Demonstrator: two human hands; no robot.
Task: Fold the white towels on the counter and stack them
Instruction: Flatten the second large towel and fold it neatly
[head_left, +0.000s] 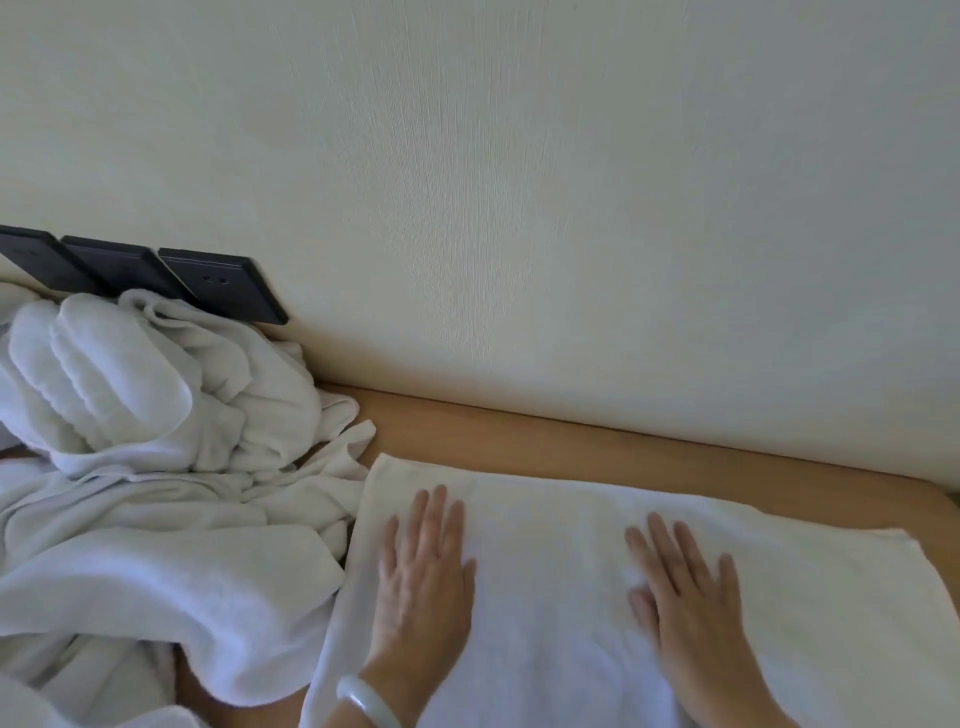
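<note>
Currently pressed flat: a white towel (545, 561), spread on the wooden surface (597, 441) beneath both our palms.
Left hand (423, 582): palm down near the towel's left edge, fingers (435, 514) straight and slightly apart, gripping nothing; a pale bangle (363, 699) on the wrist.
Right hand (685, 597): palm down too, its fingers straight and slightly spread.
Left of our left fingers: a crumpled pile of white towels (156, 457), just beside the flat towel's edge.
Beyond that pile: black wall sockets (218, 283).
</note>
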